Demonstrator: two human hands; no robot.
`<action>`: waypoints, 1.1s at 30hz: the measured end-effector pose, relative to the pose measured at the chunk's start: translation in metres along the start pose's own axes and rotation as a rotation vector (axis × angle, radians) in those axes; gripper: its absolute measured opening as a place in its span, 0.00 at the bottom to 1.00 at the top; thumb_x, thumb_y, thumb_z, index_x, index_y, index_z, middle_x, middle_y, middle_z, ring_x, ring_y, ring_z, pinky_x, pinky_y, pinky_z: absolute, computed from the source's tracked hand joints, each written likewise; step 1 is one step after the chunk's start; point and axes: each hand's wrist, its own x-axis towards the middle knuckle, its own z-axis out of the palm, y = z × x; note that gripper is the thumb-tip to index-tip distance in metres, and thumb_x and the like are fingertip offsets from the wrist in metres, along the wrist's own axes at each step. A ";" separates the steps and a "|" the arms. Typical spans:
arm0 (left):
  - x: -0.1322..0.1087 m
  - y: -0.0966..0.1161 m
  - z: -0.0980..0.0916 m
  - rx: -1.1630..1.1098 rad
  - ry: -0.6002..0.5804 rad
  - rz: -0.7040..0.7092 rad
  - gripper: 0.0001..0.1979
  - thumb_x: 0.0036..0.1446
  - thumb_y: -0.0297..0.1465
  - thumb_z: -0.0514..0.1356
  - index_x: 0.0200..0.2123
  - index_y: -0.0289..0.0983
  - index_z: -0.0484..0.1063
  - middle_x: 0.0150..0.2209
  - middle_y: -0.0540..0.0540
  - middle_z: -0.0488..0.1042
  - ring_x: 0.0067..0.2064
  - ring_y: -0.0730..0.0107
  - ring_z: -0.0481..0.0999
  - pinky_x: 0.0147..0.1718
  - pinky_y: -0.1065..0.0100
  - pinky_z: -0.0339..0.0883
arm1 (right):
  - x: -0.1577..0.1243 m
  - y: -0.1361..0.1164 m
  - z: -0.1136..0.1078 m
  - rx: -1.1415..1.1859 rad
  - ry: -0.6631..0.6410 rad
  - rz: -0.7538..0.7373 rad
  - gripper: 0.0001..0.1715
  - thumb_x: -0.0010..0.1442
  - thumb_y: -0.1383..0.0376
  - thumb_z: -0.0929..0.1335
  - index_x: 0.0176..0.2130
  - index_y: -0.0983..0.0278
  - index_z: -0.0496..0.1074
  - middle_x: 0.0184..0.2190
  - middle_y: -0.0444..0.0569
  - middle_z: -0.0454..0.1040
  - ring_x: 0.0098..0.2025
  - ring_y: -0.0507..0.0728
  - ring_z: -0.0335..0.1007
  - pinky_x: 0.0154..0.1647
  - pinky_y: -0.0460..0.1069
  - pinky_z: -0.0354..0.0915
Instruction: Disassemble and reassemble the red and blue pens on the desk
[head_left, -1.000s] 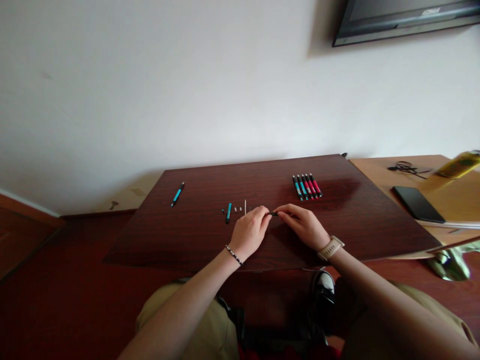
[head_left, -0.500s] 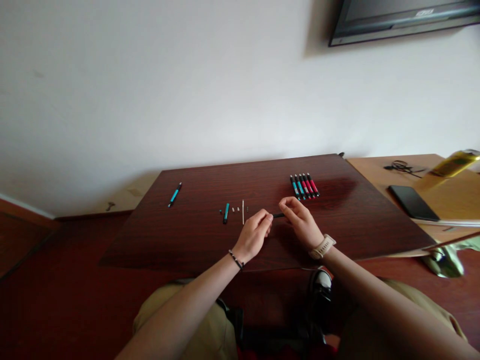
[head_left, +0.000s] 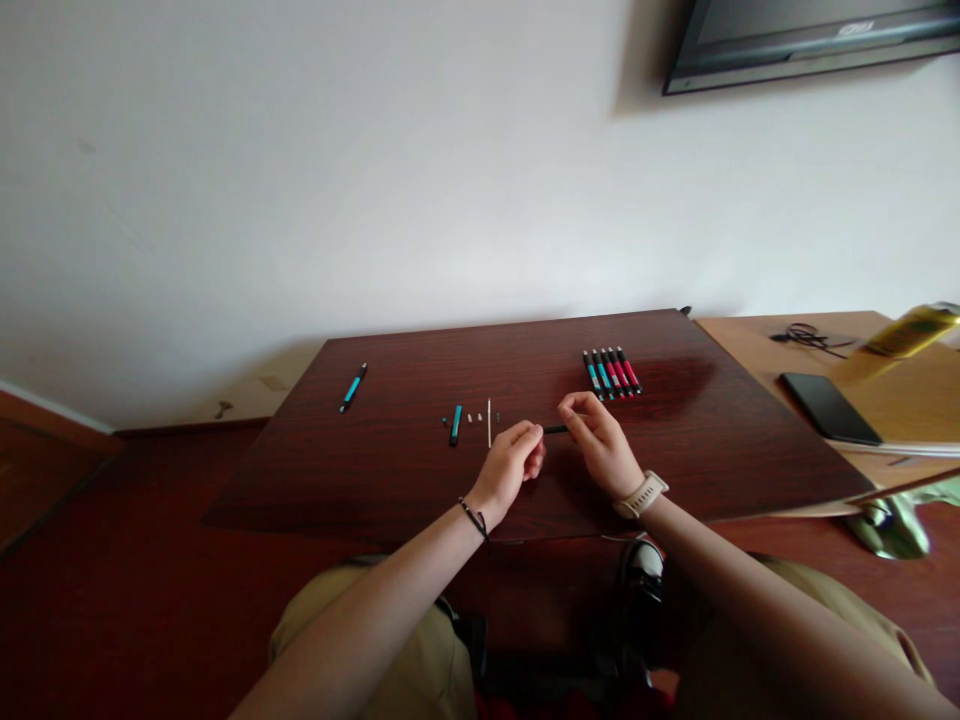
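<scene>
Between my hands runs a short black pen part (head_left: 555, 429), held level above the table. My left hand (head_left: 512, 465) pinches one end of it, and my right hand (head_left: 595, 440) closes on the other; the fingers hide both ends. Left of my hands lie a blue pen barrel (head_left: 455, 426) with a black end, a thin white refill (head_left: 489, 423), a tiny spring (head_left: 498, 418), small pale pieces (head_left: 475, 418) and a tiny blue piece (head_left: 444, 421). Beyond my right hand several blue and red pens (head_left: 612, 372) lie side by side.
One blue pen (head_left: 353, 388) lies alone at the left of the dark wooden table (head_left: 337, 480). On a lighter desk (head_left: 832, 335) at the right are a black phone (head_left: 829, 408), a coiled cable (head_left: 808, 337) and a yellow can (head_left: 911, 330). A wall closes off the back.
Both hands keep their hold on the black pen part and have barely moved. The view has shifted slightly; the loose parts and pens lie as before.
</scene>
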 end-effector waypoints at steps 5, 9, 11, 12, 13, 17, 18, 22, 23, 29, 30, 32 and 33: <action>0.000 -0.001 0.002 -0.075 -0.011 -0.015 0.23 0.65 0.50 0.58 0.28 0.39 0.59 0.21 0.55 0.59 0.22 0.77 0.56 0.23 0.69 0.44 | 0.000 0.001 0.000 -0.006 0.010 0.005 0.19 0.71 0.44 0.66 0.46 0.55 0.66 0.26 0.41 0.59 0.22 0.53 0.50 0.21 0.50 0.47; 0.001 -0.004 0.001 -0.180 -0.034 -0.096 0.24 0.65 0.51 0.58 0.27 0.40 0.56 0.19 0.55 0.57 0.20 0.78 0.53 0.23 0.69 0.43 | -0.001 -0.003 0.003 -0.019 -0.007 -0.051 0.18 0.72 0.46 0.65 0.46 0.56 0.66 0.28 0.42 0.62 0.25 0.54 0.52 0.24 0.50 0.51; 0.001 -0.004 0.000 -0.211 -0.043 -0.139 0.25 0.66 0.51 0.57 0.26 0.41 0.54 0.18 0.56 0.55 0.19 0.78 0.51 0.22 0.69 0.42 | -0.002 -0.005 0.004 -0.036 -0.018 -0.095 0.17 0.72 0.47 0.65 0.46 0.57 0.66 0.32 0.44 0.64 0.27 0.54 0.55 0.27 0.51 0.55; 0.001 -0.004 -0.001 -0.216 -0.043 -0.152 0.26 0.66 0.52 0.56 0.25 0.41 0.54 0.17 0.56 0.54 0.18 0.79 0.51 0.22 0.69 0.42 | -0.002 -0.005 0.005 -0.039 -0.021 -0.109 0.16 0.73 0.48 0.65 0.46 0.57 0.66 0.33 0.45 0.66 0.28 0.54 0.56 0.28 0.51 0.56; 0.001 -0.003 -0.001 -0.212 -0.041 -0.159 0.27 0.67 0.53 0.55 0.25 0.41 0.53 0.17 0.57 0.53 0.18 0.79 0.51 0.21 0.70 0.42 | -0.002 -0.005 0.005 -0.037 -0.024 -0.112 0.16 0.73 0.48 0.65 0.46 0.57 0.66 0.34 0.45 0.66 0.29 0.54 0.57 0.29 0.51 0.57; -0.001 0.005 0.001 -0.129 -0.013 -0.134 0.26 0.64 0.56 0.59 0.32 0.38 0.63 0.24 0.52 0.67 0.20 0.78 0.62 0.20 0.72 0.45 | -0.003 -0.005 0.005 -0.003 -0.052 -0.064 0.15 0.73 0.49 0.64 0.48 0.57 0.65 0.32 0.43 0.64 0.28 0.54 0.56 0.28 0.50 0.56; -0.002 0.007 0.001 -0.102 -0.002 -0.110 0.25 0.62 0.55 0.62 0.36 0.38 0.65 0.28 0.51 0.70 0.21 0.78 0.66 0.20 0.72 0.47 | -0.003 -0.005 0.005 0.002 -0.061 -0.053 0.16 0.73 0.49 0.64 0.48 0.57 0.65 0.31 0.42 0.63 0.28 0.54 0.56 0.28 0.50 0.55; -0.003 0.008 0.002 0.004 0.070 -0.026 0.24 0.62 0.52 0.64 0.33 0.37 0.67 0.23 0.53 0.66 0.21 0.79 0.62 0.20 0.73 0.49 | -0.004 -0.007 0.005 0.008 -0.090 -0.046 0.16 0.73 0.48 0.65 0.49 0.56 0.65 0.30 0.42 0.62 0.27 0.54 0.54 0.27 0.50 0.54; -0.003 0.007 0.002 0.038 0.084 -0.026 0.26 0.64 0.54 0.60 0.29 0.37 0.66 0.20 0.54 0.63 0.19 0.79 0.59 0.20 0.72 0.48 | -0.004 -0.007 0.005 0.008 -0.094 -0.047 0.16 0.73 0.48 0.64 0.49 0.56 0.65 0.30 0.42 0.62 0.27 0.54 0.54 0.27 0.50 0.54; -0.002 0.004 0.001 0.127 0.049 0.005 0.24 0.65 0.54 0.59 0.40 0.37 0.71 0.26 0.51 0.73 0.21 0.76 0.66 0.20 0.72 0.52 | -0.004 -0.005 0.003 0.059 -0.161 -0.033 0.16 0.73 0.49 0.65 0.51 0.56 0.64 0.34 0.44 0.69 0.32 0.55 0.66 0.34 0.50 0.63; -0.003 0.005 0.001 0.148 0.045 0.034 0.22 0.64 0.52 0.61 0.41 0.37 0.71 0.27 0.51 0.73 0.22 0.76 0.67 0.21 0.73 0.55 | -0.003 -0.005 0.002 0.073 -0.174 -0.029 0.16 0.73 0.49 0.65 0.51 0.56 0.64 0.34 0.43 0.69 0.33 0.56 0.67 0.35 0.51 0.64; -0.004 0.006 0.001 0.208 0.045 0.063 0.22 0.65 0.51 0.61 0.35 0.37 0.71 0.23 0.53 0.69 0.22 0.76 0.66 0.22 0.72 0.58 | -0.002 -0.004 0.001 0.081 -0.185 -0.028 0.16 0.73 0.50 0.66 0.51 0.56 0.64 0.32 0.43 0.69 0.33 0.56 0.67 0.35 0.51 0.63; -0.005 0.006 0.001 0.235 0.043 0.057 0.24 0.67 0.52 0.58 0.31 0.37 0.71 0.20 0.53 0.67 0.20 0.76 0.64 0.22 0.72 0.57 | -0.002 -0.004 0.000 0.073 -0.184 -0.033 0.16 0.72 0.50 0.66 0.51 0.56 0.65 0.32 0.42 0.69 0.33 0.56 0.66 0.35 0.50 0.63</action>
